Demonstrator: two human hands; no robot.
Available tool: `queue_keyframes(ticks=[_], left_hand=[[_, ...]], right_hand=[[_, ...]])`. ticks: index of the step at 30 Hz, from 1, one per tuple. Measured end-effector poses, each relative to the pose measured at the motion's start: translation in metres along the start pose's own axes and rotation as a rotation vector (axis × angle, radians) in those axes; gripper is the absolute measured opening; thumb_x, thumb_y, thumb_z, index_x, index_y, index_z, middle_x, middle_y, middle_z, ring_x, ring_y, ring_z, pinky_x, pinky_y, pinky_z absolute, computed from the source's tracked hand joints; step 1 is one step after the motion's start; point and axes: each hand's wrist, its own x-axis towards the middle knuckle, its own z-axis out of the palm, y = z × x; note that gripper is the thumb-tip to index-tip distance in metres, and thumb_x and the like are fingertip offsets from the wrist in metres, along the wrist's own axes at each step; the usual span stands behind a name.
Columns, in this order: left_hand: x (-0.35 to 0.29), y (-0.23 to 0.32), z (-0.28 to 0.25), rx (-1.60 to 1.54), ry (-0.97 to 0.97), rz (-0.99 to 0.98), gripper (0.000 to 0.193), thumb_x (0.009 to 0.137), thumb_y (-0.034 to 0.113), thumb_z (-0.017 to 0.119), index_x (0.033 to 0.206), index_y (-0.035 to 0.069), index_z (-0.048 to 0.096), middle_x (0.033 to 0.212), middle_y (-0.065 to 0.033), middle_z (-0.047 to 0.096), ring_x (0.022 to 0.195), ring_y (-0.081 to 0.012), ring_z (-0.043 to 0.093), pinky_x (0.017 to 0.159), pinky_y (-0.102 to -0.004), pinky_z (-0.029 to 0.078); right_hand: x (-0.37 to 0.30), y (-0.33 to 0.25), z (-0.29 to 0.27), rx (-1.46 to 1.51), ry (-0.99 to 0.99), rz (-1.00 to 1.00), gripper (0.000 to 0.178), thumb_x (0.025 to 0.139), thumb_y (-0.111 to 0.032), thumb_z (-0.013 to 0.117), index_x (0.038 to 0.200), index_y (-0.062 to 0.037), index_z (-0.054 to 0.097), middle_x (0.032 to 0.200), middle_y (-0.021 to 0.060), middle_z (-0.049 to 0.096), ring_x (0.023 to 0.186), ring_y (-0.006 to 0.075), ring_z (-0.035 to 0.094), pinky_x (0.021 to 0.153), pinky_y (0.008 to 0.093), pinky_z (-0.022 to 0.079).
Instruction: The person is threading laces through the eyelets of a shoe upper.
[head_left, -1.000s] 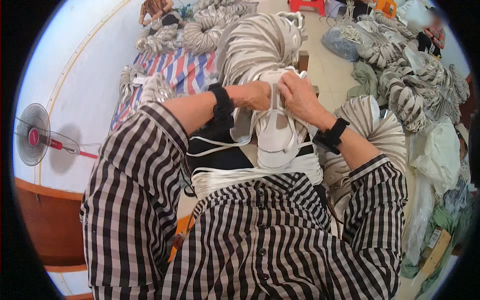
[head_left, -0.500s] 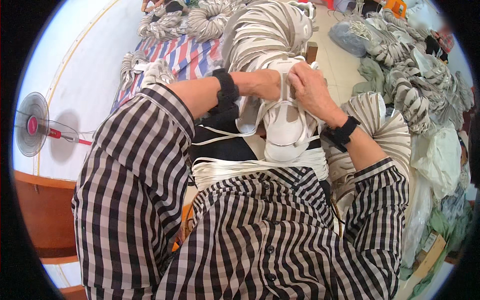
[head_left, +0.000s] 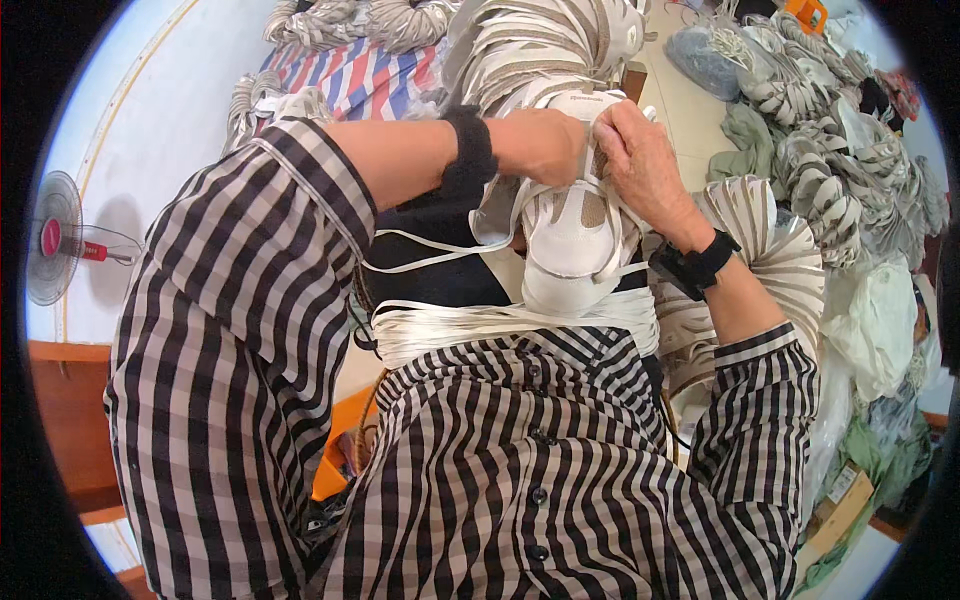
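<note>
A white and beige shoe upper (head_left: 568, 250) lies toe toward me between my knees, its tongue pointing away. My left hand (head_left: 543, 146) is closed over the left side of its lacing area; the fingertips are hidden, so what they pinch cannot be seen. My right hand (head_left: 648, 165) is closed on the upper's right eyelet edge, thumb and forefinger pinched. A flat white shoelace (head_left: 425, 247) loops out from the upper's left side across my dark-clothed leg. Across my lap lies a thick bundle of white laces (head_left: 470, 328).
Beyond the upper, a curved stack of uppers (head_left: 535, 50) rises. Another stack (head_left: 755, 270) stands by my right arm. More piles (head_left: 840, 170) and plastic bags (head_left: 875, 325) line the right. A striped sheet (head_left: 360, 75) lies far left, a fan (head_left: 60, 238) near the wall.
My left hand has shifted right, closer to my right hand, and my left elbow has swung outward. The upper appears slightly nearer; both hands stay at its lacing area.
</note>
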Motion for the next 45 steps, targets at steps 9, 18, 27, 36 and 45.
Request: queue_keyframes(ticks=[9, 18, 27, 36, 45], left_hand=[[-0.005, 0.005, -0.001, 0.070, -0.008, 0.059, 0.028, 0.074, 0.024, 0.057, 0.079, -0.001, 0.068, 0.077, -0.0228, 0.065, 0.075, -0.0355, 0.065, 0.070, -0.0417, 0.051], [0.001, -0.006, 0.007, -0.301, 0.043, -0.015, 0.022, 0.071, 0.016, 0.055, 0.079, -0.001, 0.067, 0.072, -0.0158, 0.065, 0.066, -0.0223, 0.060, 0.062, -0.0364, 0.048], [0.003, -0.009, 0.004, -0.351, 0.053, -0.055, 0.021, 0.070, 0.016, 0.059, 0.077, -0.002, 0.067, 0.071, -0.0141, 0.065, 0.067, -0.0221, 0.061, 0.062, -0.0348, 0.049], [-0.002, -0.005, 0.029, -0.242, 0.374, -0.044, 0.020, 0.070, 0.016, 0.058, 0.073, -0.002, 0.065, 0.069, -0.0226, 0.062, 0.066, -0.0356, 0.062, 0.064, -0.0411, 0.049], [-0.003, -0.009, 0.029, -1.134, 0.596, 0.042, 0.020, 0.085, 0.016, 0.054, 0.076, 0.000, 0.061, 0.070, -0.0045, 0.061, 0.053, -0.0102, 0.052, 0.050, -0.0249, 0.044]], right_hand=[[-0.003, -0.003, 0.003, -0.072, 0.027, -0.073, 0.010, 0.088, -0.013, 0.052, 0.086, -0.0035, 0.052, 0.085, 0.0144, 0.053, 0.077, 0.0345, 0.052, 0.071, 0.0426, 0.035], [-0.005, 0.003, -0.001, 0.035, 0.044, 0.076, 0.013, 0.090, -0.017, 0.049, 0.088, -0.0036, 0.052, 0.087, 0.0129, 0.055, 0.081, 0.0333, 0.053, 0.072, 0.0422, 0.035], [-0.002, 0.004, -0.001, 0.003, 0.034, 0.062, 0.013, 0.090, -0.016, 0.051, 0.089, -0.0034, 0.052, 0.088, 0.0122, 0.055, 0.082, 0.0322, 0.053, 0.071, 0.0413, 0.036], [-0.003, 0.005, 0.001, 0.031, 0.100, 0.055, 0.012, 0.089, -0.014, 0.052, 0.087, -0.0027, 0.053, 0.086, 0.0123, 0.055, 0.080, 0.0326, 0.054, 0.070, 0.0414, 0.038], [-0.003, 0.007, 0.000, 0.160, 0.121, 0.052, 0.012, 0.088, -0.013, 0.053, 0.084, -0.0011, 0.052, 0.081, 0.0163, 0.055, 0.074, 0.0370, 0.055, 0.065, 0.0441, 0.042]])
